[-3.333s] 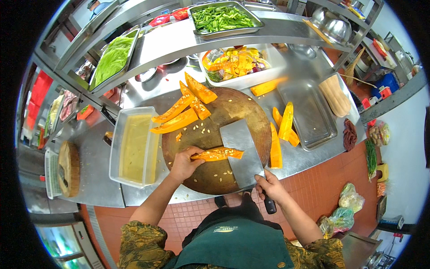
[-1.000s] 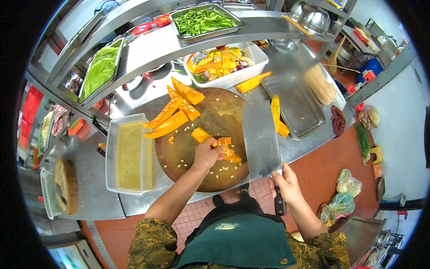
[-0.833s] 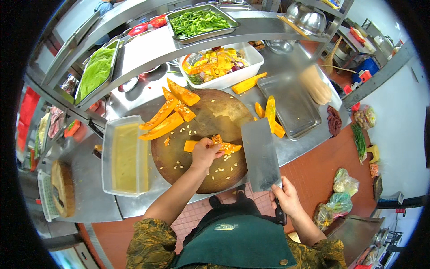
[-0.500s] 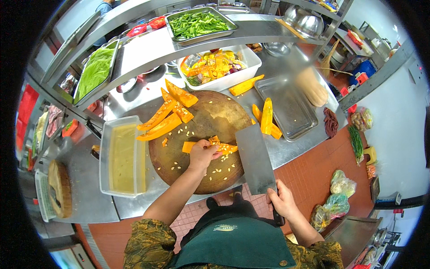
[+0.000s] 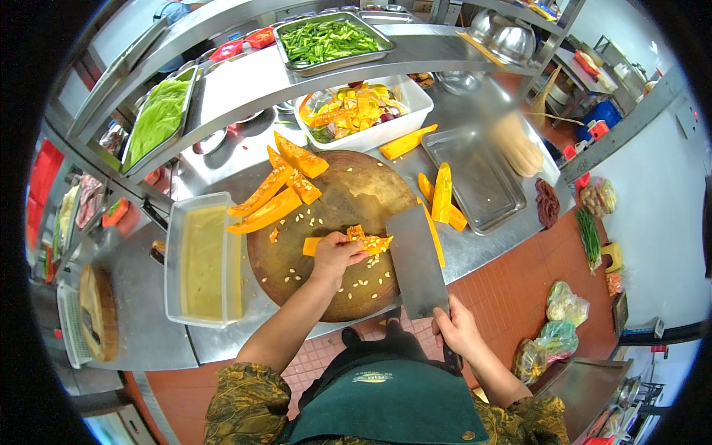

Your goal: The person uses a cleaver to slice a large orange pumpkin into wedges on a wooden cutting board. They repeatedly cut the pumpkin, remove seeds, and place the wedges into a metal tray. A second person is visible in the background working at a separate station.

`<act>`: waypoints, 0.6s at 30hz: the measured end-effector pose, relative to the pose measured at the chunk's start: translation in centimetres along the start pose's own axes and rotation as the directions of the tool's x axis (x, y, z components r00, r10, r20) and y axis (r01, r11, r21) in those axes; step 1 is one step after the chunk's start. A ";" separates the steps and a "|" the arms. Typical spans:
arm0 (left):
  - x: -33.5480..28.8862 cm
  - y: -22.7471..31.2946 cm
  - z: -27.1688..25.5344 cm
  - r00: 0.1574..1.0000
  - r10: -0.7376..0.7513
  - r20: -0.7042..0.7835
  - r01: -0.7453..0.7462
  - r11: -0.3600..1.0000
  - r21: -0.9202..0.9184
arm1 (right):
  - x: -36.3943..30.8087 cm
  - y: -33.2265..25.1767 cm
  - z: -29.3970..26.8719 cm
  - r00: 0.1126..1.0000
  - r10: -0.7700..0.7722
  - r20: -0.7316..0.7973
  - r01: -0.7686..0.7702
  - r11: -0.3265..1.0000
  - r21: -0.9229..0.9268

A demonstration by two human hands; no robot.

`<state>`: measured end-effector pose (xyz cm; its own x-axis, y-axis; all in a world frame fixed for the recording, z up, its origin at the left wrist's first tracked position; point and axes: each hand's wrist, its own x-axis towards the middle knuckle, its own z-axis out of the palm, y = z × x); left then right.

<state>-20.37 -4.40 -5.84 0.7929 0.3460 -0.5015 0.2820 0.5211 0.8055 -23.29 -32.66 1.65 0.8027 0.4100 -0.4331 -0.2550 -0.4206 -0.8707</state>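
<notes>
On the round wooden chopping block (image 5: 374, 174), my left hand (image 5: 335, 259) is closed on a pumpkin piece (image 5: 379, 245) with seeds and stringy pulp clinging to it. My right hand (image 5: 460, 328) grips the handle of a cleaver (image 5: 419, 261), whose broad blade lies across the block's right edge. Loose seeds (image 5: 361, 282) are scattered over the wood around my left hand. Several pumpkin wedges (image 5: 261, 213) rest at the block's upper left. Just beyond the cleaver, a long orange slice (image 5: 432, 233) shows partly, while more peeled wedges (image 5: 442, 194) lie farther right.
A clear plastic tub of yellowish liquid (image 5: 172, 259) stands left of the block. Behind are a white bin of cut vegetables (image 5: 423, 104) and a shallow metal tray (image 5: 486, 222); a pale squash (image 5: 521, 152) lies beside it. A steel shelf (image 5: 437, 55) spans the back.
The cleaver and my right hand have shifted slightly left, uncovering a long orange slice at the block's right edge. My left hand stays on the pumpkin piece.
</notes>
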 end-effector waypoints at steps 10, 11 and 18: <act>0.2 0.3 -0.2 0.999 -0.053 -0.006 0.053 0.999 -0.003 | 1.5 1.2 0.2 0.997 0.032 0.064 -0.040 0.991 0.129; 0.3 0.3 -0.2 0.998 -0.064 -0.007 0.064 0.998 -0.005 | 1.6 1.3 0.2 0.996 0.033 0.078 -0.045 0.987 0.156; 0.4 1.0 -0.3 0.993 -0.114 -0.017 0.114 0.993 0.019 | 3.4 1.8 0.6 0.982 0.024 0.189 -0.083 0.948 0.308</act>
<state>-19.95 -3.48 -5.30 0.7465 0.2973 -0.5953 0.3812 0.5421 0.7489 -21.37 -31.55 -1.55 0.6799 0.5453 -0.4903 -0.4738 -0.1837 -0.8613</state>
